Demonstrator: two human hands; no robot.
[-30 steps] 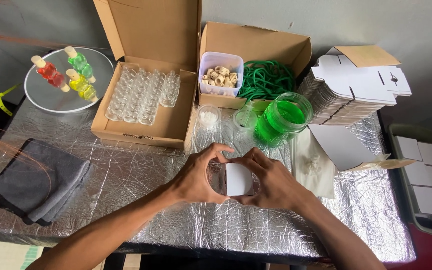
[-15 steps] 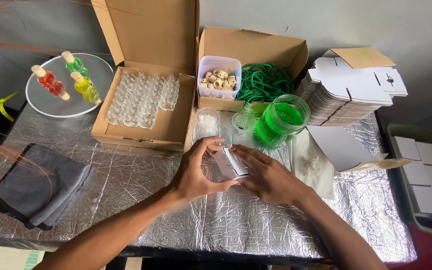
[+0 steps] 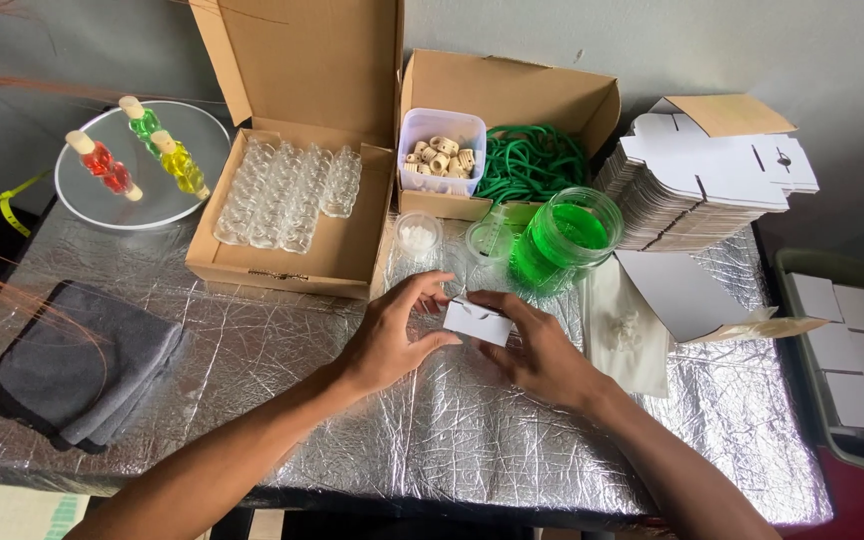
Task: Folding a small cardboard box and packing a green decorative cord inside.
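Note:
A small white cardboard box (image 3: 478,323) sits between both my hands just above the foil-covered table (image 3: 372,440). My left hand (image 3: 397,335) grips its left end with thumb and fingers. My right hand (image 3: 537,345) holds its right side, fingers curled over the top edge. Just beyond the hands stand two small clear cups (image 3: 419,235) and a jar of green liquid (image 3: 564,240).
An open brown box of empty glass bottles (image 3: 287,195) lies at the back left, beside a round plate (image 3: 167,205) with three filled bottles. A tub of corks (image 3: 439,155), green cord (image 3: 532,160), a stack of flat white box blanks (image 3: 702,185), a grey cloth (image 3: 82,365), and a bin of folded boxes (image 3: 852,350).
The white box has been turned from upright to lying flat and tilted, and both hands have shifted around it, fingers now working at its top edge.

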